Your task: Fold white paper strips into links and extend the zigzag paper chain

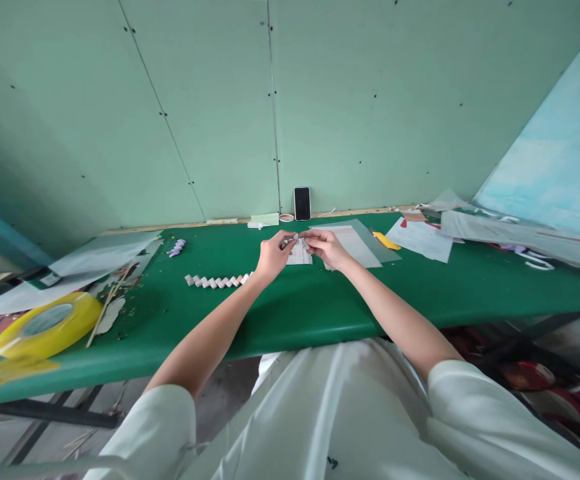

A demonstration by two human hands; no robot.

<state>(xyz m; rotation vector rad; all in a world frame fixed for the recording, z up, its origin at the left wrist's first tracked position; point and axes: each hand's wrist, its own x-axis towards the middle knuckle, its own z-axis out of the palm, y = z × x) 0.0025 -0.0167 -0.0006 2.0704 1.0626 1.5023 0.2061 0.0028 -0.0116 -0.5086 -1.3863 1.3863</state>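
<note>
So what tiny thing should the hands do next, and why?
Maybe press the small paper piece a bit flatter: the left hand and right hand both have fingertips on it, while the zigzag strip lies on the table, unheld.

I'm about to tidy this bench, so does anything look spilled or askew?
Yes. At the left, dark specks are scattered around the thin sticks, near the yellow tape roll, like uncleared debris. At the right, large sheets lie overlapping at uneven angles, which looks untidy. I can't tell whether anything is damaged.
</note>
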